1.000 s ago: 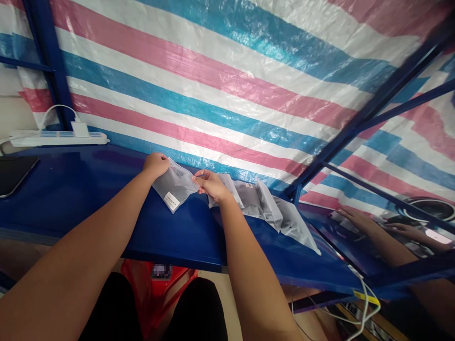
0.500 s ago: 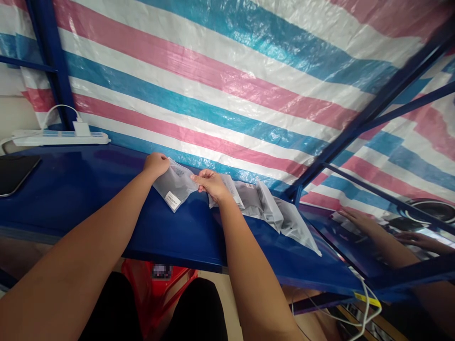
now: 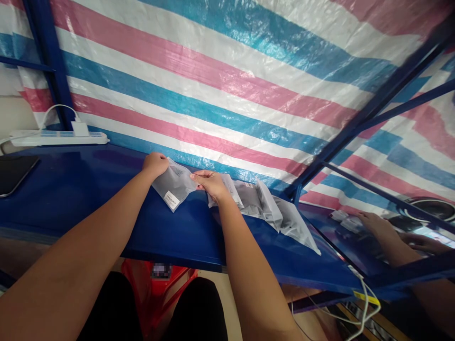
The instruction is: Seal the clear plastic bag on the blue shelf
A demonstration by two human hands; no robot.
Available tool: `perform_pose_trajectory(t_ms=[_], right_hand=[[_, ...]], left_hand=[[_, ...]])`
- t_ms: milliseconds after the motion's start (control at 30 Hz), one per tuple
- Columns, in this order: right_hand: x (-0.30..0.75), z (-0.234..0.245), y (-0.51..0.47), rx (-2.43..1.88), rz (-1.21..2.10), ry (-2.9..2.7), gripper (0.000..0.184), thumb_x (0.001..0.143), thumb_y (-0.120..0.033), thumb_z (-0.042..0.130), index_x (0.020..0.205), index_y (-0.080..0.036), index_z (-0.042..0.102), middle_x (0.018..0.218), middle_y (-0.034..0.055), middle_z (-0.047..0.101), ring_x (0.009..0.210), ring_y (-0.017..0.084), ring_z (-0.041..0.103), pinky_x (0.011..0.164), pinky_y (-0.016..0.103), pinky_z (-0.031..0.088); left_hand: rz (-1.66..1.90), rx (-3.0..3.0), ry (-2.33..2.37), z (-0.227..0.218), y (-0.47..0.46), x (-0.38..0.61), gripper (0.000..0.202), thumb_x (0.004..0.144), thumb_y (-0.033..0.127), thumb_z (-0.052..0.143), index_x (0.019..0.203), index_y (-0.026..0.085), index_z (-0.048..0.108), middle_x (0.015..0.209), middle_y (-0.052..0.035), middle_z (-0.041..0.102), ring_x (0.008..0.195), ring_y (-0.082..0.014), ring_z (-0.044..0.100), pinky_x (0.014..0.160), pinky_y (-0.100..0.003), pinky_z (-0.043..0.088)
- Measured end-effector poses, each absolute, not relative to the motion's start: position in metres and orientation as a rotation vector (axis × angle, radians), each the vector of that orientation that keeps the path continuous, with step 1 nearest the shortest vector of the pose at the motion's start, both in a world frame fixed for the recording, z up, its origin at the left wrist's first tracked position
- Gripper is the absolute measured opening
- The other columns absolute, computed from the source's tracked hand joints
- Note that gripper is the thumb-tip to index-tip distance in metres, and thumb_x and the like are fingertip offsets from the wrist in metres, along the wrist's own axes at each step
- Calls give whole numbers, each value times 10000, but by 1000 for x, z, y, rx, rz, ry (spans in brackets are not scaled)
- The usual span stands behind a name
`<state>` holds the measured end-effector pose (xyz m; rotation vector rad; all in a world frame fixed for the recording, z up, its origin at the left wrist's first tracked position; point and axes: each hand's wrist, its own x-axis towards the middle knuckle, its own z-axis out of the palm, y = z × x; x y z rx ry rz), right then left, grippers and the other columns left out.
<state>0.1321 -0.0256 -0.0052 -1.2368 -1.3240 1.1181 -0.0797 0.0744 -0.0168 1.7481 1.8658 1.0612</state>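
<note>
Blue shelf [image 3: 88,199] runs across, red stool [image 3: 156,284] under its near edge. Left hand [image 3: 155,164] and right hand [image 3: 209,182] are apart, each pinching one edge of a grey pouch [image 3: 174,184] held at the shelf's far side. More pouches [image 3: 270,208] lie just right. Best kept taut, grip at the edges, label corner [image 3: 170,199] visible. Far left: power strip [image 3: 59,138], tablet [image 3: 14,173]. Striped tarp [image 3: 227,85] behind. Another person's hand [image 3: 377,225] far right.
</note>
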Motion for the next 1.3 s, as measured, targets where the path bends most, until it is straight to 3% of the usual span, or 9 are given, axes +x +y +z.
perform_pose_trajectory(t_ms=[267,433,967,1300], right_hand=[[129,-4,-29,-1187,1051,-1355,451,580,-478,886,660,-208,533,628,-53,540,545,88,511,591,256,504],[132,-5,-26,-1189,1076,-1328,407,544,-422,908,663,-195,592,670,-37,578,579,90,518,614,258,512],[134,-10,-21,-1222,1131,-1335,141,703,-228,823,834,-196,779,895,25,742,687,110,604,650,251,533],[134,-7,-25,-1212,1265,-1391,247,768,-108,722,990,-205,772,799,-2,704,564,67,528,593,213,510]], left_hand=[[1075,1771,1845,-20,78,-80,200,744,238,626,879,215,772,1049,-109,772,1004,-332,691,814,-369,536],[1082,1775,1835,-20,78,-80,216,740,244,627,893,209,775,1065,-114,770,1021,-336,686,815,-370,533],[1100,1765,1816,-20,77,-80,203,729,227,630,873,203,771,1043,-122,771,1009,-342,686,821,-383,530],[1084,1772,1823,-19,76,-80,225,733,235,619,894,206,773,1063,-111,771,1004,-318,693,828,-356,535]])
